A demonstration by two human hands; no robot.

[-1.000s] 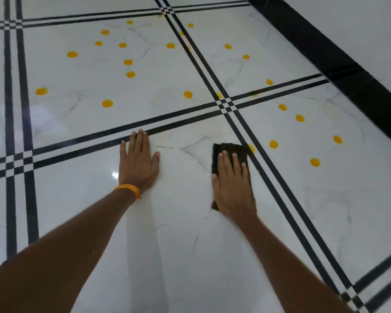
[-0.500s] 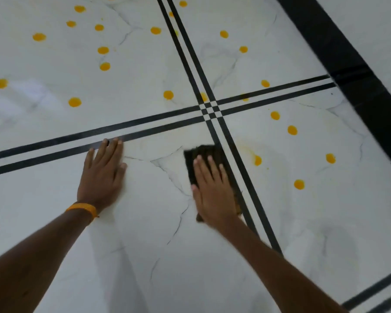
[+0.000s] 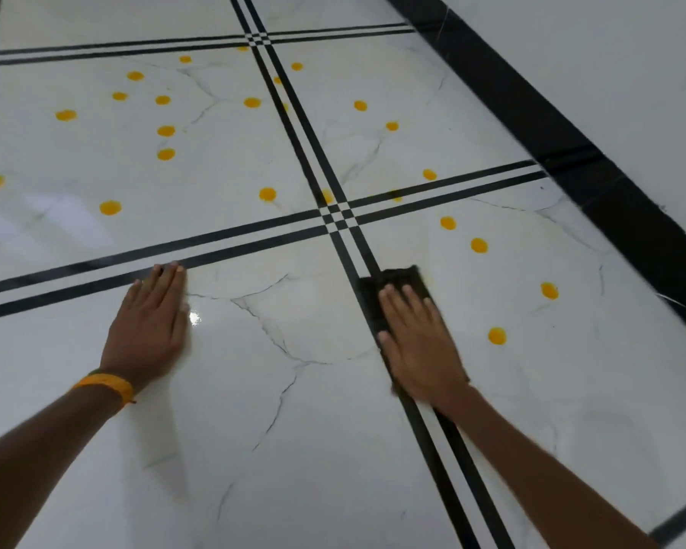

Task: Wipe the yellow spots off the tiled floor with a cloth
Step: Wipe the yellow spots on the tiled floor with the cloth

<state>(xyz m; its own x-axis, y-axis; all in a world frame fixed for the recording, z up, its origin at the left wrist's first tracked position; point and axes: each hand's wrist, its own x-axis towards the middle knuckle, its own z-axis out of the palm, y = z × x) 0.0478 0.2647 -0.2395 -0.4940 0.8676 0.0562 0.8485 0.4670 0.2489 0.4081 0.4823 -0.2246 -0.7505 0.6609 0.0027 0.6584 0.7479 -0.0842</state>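
Tiled floor (image 3: 313,449); right hand (image 3: 420,346), fingers (image 3: 391,307) straight, covers most of dark cloth (image 3: 399,277); left hand (image 3: 147,330) flat.

Your left hand (image 3: 147,330): narrow orange wristband (image 3: 106,386) at its wrist.
Your forearms (image 3: 48,469): both bare to the frame edge.

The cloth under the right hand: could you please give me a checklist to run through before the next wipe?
1. Right hand pressed flat on the dark cloth: ok.
2. Cloth flat on the floor, lying over the double black line: ok.
3. Left hand flat on the floor, off any spot: ok.
4. Nearest yellow spot lies right of the cloth, nothing between: ok.
5. Cloth's underside clean enough: cannot tell, hidden.
6. Floor free of spots: not ok, many remain beyond.
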